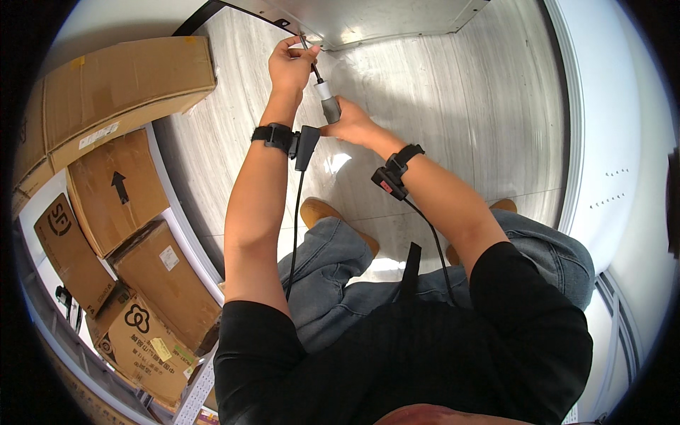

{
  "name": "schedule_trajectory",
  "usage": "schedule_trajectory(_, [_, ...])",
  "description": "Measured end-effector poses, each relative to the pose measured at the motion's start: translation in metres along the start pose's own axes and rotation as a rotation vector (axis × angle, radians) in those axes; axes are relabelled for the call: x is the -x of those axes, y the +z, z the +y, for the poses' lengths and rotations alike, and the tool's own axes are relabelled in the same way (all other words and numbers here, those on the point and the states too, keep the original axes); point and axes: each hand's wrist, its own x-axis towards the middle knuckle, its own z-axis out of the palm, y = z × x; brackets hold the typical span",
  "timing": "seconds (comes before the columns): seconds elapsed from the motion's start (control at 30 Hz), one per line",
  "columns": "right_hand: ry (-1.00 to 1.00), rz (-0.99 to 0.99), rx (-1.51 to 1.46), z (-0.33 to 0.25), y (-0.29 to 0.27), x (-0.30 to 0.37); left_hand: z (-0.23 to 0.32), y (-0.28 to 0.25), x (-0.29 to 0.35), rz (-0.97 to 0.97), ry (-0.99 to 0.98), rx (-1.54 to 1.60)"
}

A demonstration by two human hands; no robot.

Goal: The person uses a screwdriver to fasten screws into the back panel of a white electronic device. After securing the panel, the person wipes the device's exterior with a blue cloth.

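Note:
A screwdriver (328, 103) with a grey and white handle and a dark shaft slants up toward the lower edge of a metal panel (386, 20) at the top of the view. Its handle rests in my right hand (352, 123), the fingers wrapped round it from the right. Higher up, the thumb and fingers of my left hand (287, 71) are pinched about the shaft near its tip, close to the panel's edge. Whatever the tip meets there is too small to make out.
Cardboard boxes (117, 188) are stacked on a shelf at my left, one large box (127, 88) jutting toward my left forearm. A white wall or door panel (602, 127) stands at the right. Cables (297, 227) hang from black wrist straps. Grey wood-look floor (482, 113) lies below.

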Motion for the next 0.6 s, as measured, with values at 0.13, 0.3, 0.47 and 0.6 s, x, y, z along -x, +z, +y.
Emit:
schedule_trajectory(0.13, [-0.019, -0.055, -0.169, 0.008, -0.002, 0.0, 0.004, -0.003, -0.001, -0.033, -0.028, 0.012])
schedule_trajectory(0.3, [0.036, -0.23, -0.502, 0.005, -0.008, 0.005, 0.004, -0.009, -0.001, -0.063, -0.074, 0.156])
schedule_trajectory(0.47, [0.031, -0.179, -0.436, 0.009, -0.009, 0.003, 0.006, -0.01, -0.001, -0.116, -0.106, 0.252])
schedule_trajectory(0.6, [-0.01, -0.057, -0.121, -0.002, -0.007, 0.007, 0.003, -0.006, -0.001, -0.037, -0.037, 0.091])
